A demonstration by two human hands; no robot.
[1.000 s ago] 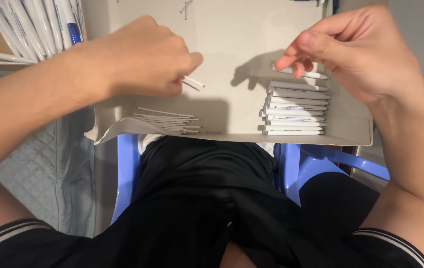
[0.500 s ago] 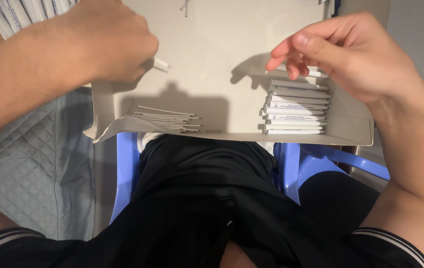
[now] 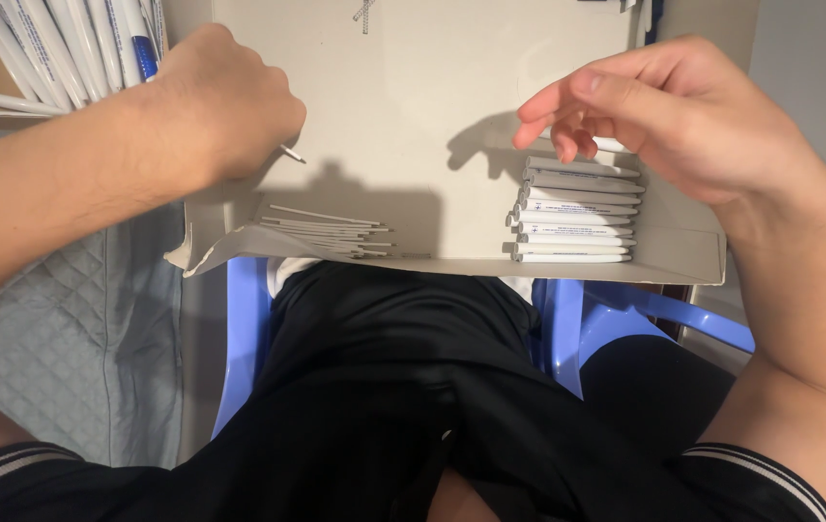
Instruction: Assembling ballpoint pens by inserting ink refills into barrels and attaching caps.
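White pen barrels point(image 3: 572, 215) lie stacked in the box's right corner

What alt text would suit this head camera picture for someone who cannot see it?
A seated person's left hand grips a thin white refill over a shallow cardboard box, while the right hand pinches a white pen barrel above a stack of barrels. Loose refills lie at the box's left.

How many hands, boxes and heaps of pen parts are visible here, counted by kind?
Hands: 2 (left hand, right hand)
Cardboard box: 1
Stack of white pen barrels: 1
Pile of thin refills: 1
Single thin refill in the left hand: 1
Total: 6
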